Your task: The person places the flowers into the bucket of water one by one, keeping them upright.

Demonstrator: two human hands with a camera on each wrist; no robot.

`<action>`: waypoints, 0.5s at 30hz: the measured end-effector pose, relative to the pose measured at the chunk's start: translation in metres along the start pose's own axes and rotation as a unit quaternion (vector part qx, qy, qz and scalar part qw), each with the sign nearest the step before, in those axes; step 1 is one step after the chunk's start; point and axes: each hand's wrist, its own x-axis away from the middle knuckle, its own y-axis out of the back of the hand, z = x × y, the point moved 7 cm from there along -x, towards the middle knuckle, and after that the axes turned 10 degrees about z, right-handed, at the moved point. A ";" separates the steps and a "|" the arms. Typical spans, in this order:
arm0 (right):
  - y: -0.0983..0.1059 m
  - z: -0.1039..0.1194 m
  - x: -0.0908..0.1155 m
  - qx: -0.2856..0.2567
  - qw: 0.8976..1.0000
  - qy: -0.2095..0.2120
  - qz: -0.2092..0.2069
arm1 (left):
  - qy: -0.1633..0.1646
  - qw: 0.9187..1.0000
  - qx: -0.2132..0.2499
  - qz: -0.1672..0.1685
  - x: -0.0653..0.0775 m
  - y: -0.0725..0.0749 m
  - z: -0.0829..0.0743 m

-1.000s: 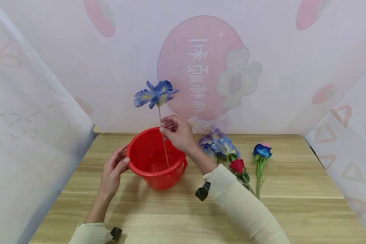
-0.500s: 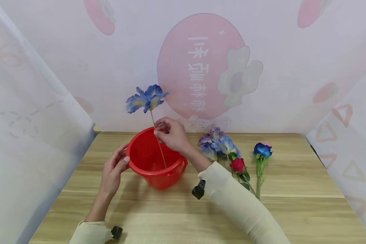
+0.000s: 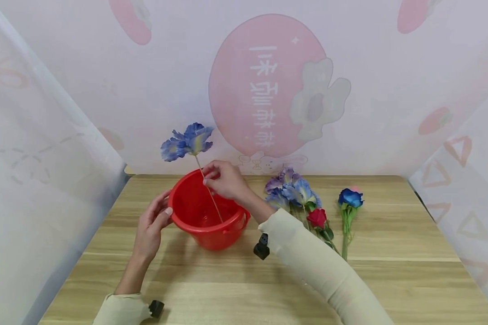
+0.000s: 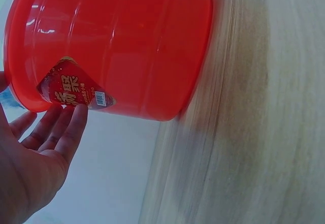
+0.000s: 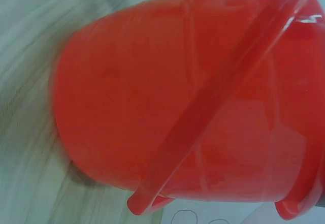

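A red plastic bucket (image 3: pixel 216 239) stands on the table, slightly left of centre in the head view. My left hand (image 3: pixel 151 228) holds its left side, thumb at the rim and fingers against the outer wall near a diamond-shaped label (image 4: pixel 71 84). With thumb and fingertips, my right hand (image 3: pixel 227 180) pinches the stem of a blue iris (image 3: pixel 189 142) above the bucket's mouth. The bloom leans left, above and behind the rim, while the stem's lower end is inside the bucket. In the right wrist view only the bucket's wall and its handle (image 5: pixel 218 92) show clearly; the right hand is out of sight.
Right of the bucket lie several blue and purple irises (image 3: pixel 297 189) and a red rose (image 3: pixel 316 218), partly behind the right forearm. A blue rose (image 3: pixel 350 198) lies farther right. A printed curtain (image 3: pixel 374 135) borders the wooden table (image 3: pixel 406 234).
My right hand has moved left and slightly down with the iris, so the bloom sits lower and tilts more to the left. My left hand and the bucket have barely shifted.
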 end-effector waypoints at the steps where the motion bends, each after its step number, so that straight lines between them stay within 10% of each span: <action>1: -0.001 0.000 -0.001 0.007 1.000 -0.004 0.001 | 0.000 1.000 -0.001 -0.001 0.000 0.000 0.000; 15: -0.004 -0.002 0.000 0.024 0.999 -0.030 0.009 | -0.005 1.000 0.010 -0.001 0.000 0.000 0.002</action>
